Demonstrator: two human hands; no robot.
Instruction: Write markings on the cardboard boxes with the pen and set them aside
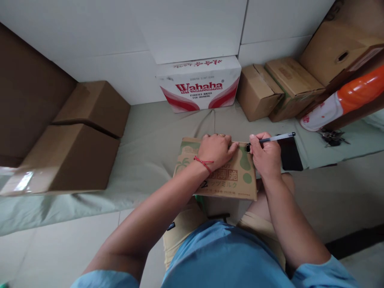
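Observation:
A flat brown cardboard box (248, 188) with green print lies before me, its near edge sticking out past the cloth-covered surface, over my lap. Across the top of this box rests my left hand (216, 151), a red string at its wrist. Its thumb is stretched out and its fingertips reach the far edge. My right hand (266, 155) is closed in a pinch around a clear-barrelled pen (279, 137) at the box's far right corner. The pen slants up to the right. Something small and black (247, 148) shows at its lower end; I cannot tell whether it is ink or a part of the pen.
Behind stands a white Wahaha carton (200, 89) against the wall. Brown boxes (87, 156) are on the left, and more boxes (260, 91) at the right. A dark phone-like slab (290, 154), keys (333, 137) and an orange-and-white bottle (339, 102) lie to the right.

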